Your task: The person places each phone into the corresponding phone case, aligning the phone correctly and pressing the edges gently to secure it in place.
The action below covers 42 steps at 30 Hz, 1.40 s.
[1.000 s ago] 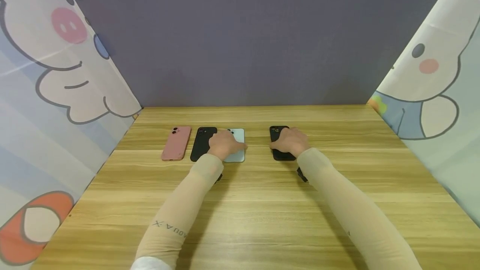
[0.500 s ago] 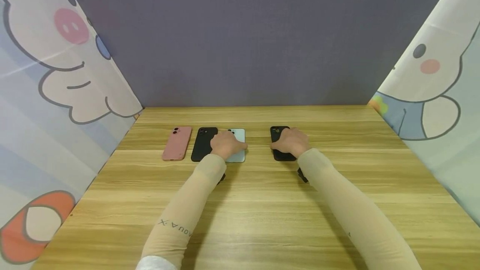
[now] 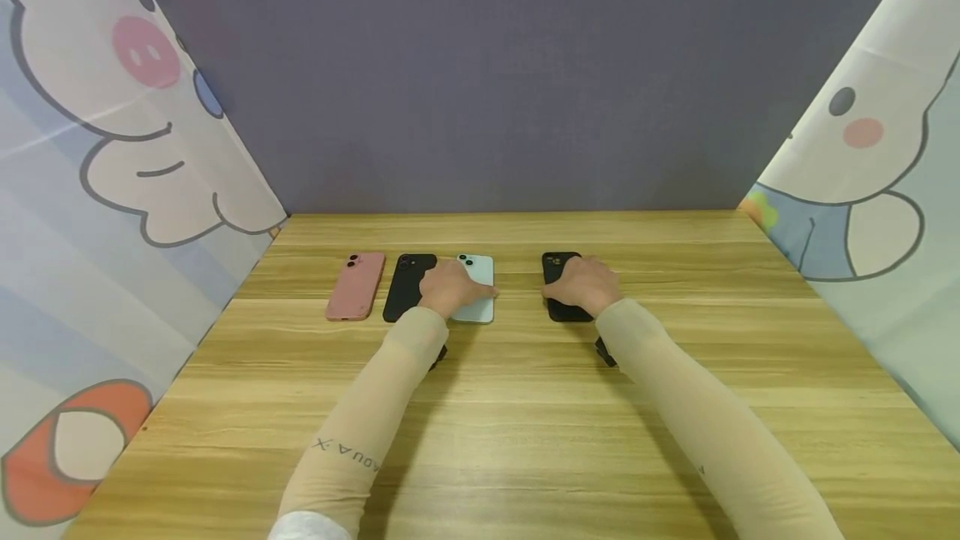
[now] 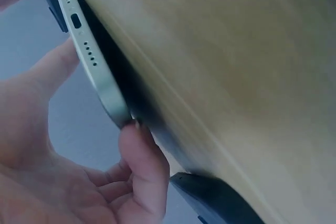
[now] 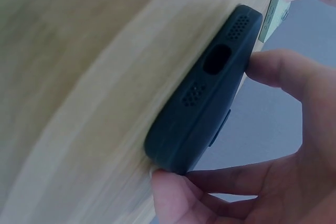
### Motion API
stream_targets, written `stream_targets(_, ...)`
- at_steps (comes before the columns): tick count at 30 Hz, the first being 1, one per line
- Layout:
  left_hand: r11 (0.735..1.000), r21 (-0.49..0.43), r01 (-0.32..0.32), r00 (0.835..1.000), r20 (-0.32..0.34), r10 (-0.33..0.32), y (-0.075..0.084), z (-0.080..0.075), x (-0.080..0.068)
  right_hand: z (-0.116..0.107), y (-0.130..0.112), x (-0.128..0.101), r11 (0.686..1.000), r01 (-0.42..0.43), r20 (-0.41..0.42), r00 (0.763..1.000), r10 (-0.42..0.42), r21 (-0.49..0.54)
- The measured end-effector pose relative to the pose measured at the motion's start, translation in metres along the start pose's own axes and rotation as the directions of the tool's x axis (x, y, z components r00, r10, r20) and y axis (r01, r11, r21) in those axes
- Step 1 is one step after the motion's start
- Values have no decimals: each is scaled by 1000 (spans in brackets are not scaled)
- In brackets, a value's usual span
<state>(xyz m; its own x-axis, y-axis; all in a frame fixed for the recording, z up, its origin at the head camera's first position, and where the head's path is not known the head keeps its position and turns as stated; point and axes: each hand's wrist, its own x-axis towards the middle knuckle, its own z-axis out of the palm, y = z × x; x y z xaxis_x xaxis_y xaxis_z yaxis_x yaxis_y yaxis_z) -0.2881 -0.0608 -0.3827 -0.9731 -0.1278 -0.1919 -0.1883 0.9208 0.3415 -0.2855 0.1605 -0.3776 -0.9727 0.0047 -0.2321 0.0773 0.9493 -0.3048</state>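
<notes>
Where the wood-grain table (image 3: 525,423) meets the purple back wall, four slab-shaped phones are laid face down in a row, long axes running toward the wall, camera ends farthest from the person. A smooth pale green phone (image 3: 476,290) is pinched at its side edges by the left hand (image 3: 448,288), just beside a bare black phone (image 3: 406,285) and a pink phone (image 3: 354,285). A matte, round-cornered black cased phone (image 3: 559,286), well apart to the right, is gripped by the right hand (image 3: 585,283). Open tabletop is left toward the person.
</notes>
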Motion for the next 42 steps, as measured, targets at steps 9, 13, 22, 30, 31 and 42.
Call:
stream_targets(9, 998, -55, -13, 1000, 28, 14, -8, -3, 4, 1, 2, 2, 1000, 0, 4, 1000, 0, -4)
stream_targets(13, 985, -170, -28, 997, 67, 40, -15, -5, 6, 1, 2, 3, 1000, -8, 4, 1000, 8, 8)
stream_targets(22, 953, -302, 23, 983, 181, 34, -21, -10, 11, 0, 1, 3, 1000, -10, 13, 1000, 10, 18)
stream_targets(30, 848, -526, 65, 960, 266, 91, -22, -17, 13, 0, 2, 4, 1000, -5, 6, 1000, 5, 19)
stream_targets(31, 830, -554, 74, 955, 278, 100, -22, -18, 12, 0, 3, 4, 1000, -5, 5, 1000, 5, 20)
stream_targets(42, 758, -645, 96, 941, 308, 143, -24, -20, 12, 2, 4, 2, 1000, 17, -4, 1000, -17, 23)
